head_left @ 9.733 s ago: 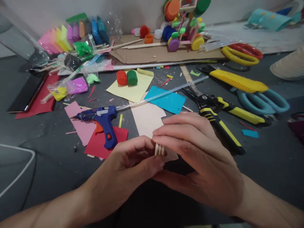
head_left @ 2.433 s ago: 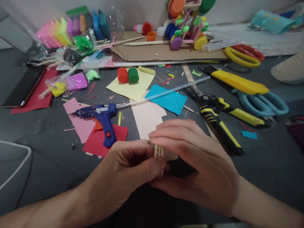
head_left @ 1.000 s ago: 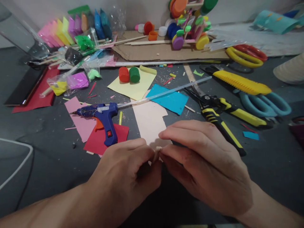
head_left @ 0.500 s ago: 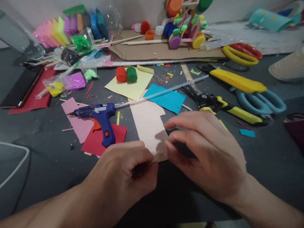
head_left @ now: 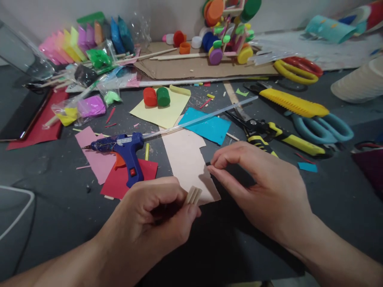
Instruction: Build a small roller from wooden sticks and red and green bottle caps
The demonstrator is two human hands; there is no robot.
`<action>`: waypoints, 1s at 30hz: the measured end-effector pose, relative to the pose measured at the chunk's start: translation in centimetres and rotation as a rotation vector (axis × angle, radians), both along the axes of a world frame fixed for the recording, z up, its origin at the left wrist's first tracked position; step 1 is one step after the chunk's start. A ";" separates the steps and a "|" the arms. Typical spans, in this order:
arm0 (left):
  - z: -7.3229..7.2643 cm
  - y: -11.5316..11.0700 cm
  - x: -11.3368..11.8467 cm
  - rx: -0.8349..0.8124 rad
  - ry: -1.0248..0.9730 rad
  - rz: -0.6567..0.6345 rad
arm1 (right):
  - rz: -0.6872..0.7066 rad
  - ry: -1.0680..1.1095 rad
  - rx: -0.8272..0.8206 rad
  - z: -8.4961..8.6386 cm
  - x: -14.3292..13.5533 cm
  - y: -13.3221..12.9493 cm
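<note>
My left hand (head_left: 163, 215) is closed, pinching a small tan piece (head_left: 194, 195) between thumb and forefinger. It looks like short wooden sticks side by side, and its lower end is hidden in the hand. To the right, my right hand (head_left: 260, 187) is apart from it, with thumb and forefinger tips pressed together; whether anything tiny is between them cannot be made out. Beneath and beyond both hands lies a pale pink sheet (head_left: 185, 155). A blue glue gun (head_left: 127, 149) with a long clear glue stick (head_left: 206, 117) rests on red paper (head_left: 149, 169), left of the sheet.
Black-and-yellow pliers (head_left: 254, 127), a yellow cutter (head_left: 295, 101) and blue-handled scissors (head_left: 321, 127) lie at right. Red and green caps (head_left: 156, 97) stand on yellow paper (head_left: 170, 113). Behind are cardboard (head_left: 179, 69), bagged clay (head_left: 91, 105) and a colourful wheeled model (head_left: 229, 36). A paper cup stack (head_left: 357, 83) stands far right.
My right hand has drawn slightly away from my left, its fingertips closing together. The tan piece in my left hand has tilted up and shows more clearly. The view has shifted a little.
</note>
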State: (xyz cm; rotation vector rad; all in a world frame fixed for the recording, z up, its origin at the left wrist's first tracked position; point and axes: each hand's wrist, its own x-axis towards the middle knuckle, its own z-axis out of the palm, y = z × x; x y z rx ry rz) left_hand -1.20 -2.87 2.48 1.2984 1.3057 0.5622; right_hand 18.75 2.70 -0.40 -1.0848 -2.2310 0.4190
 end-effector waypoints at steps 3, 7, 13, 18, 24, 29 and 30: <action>0.0 0.1 0.0 -0.013 0.006 -0.002 | 0.053 0.046 -0.125 0.8 0.1 -0.3; 0.0 0.2 0.1 0.005 0.032 -0.029 | 0.222 0.306 -0.477 1.6 -0.1 -0.7; -0.8 -0.3 0.2 0.137 0.050 -0.097 | 0.300 0.424 -0.817 1.5 -0.7 -0.9; -1.3 -0.5 -0.1 0.227 0.085 -0.121 | 0.215 0.485 -0.940 1.3 -0.8 -0.8; -0.8 -0.1 -0.2 0.220 0.013 0.012 | 0.248 0.417 -0.654 1.2 -0.6 -0.9; -0.3 0.5 0.0 -0.050 -0.250 0.157 | 0.360 0.224 -0.141 0.5 -0.7 -1.1; -0.3 0.5 0.1 -0.081 -0.277 0.165 | 0.365 0.184 -0.095 0.4 -0.8 -1.2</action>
